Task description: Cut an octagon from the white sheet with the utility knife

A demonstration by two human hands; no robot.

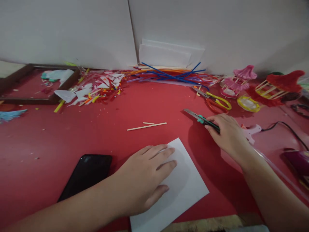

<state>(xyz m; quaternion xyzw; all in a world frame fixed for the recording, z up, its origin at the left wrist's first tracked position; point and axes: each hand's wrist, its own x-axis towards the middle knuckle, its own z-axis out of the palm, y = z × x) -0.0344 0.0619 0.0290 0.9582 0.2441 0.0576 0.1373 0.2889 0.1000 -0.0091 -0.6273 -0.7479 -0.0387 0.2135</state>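
My left hand (147,177) lies with its fingers spread on a white sheet of paper (185,183) near the table's front edge. In my right hand (225,132) is a utility knife (202,120), its blade out and pointing to the left, over the red table. Beyond the paper lie a long thin wooden stick (147,126) and a short piece of stick (148,123) against it. A black phone (87,174) is partly hidden behind my left forearm.
Scissors (214,100) lie beyond the knife. Pipe cleaners (169,75) and scraps (103,87) line the back. A brown frame (29,100) is at left. Pink (238,80) and red (280,83) craft models, a pink glue gun (252,133) and its cable are at right.
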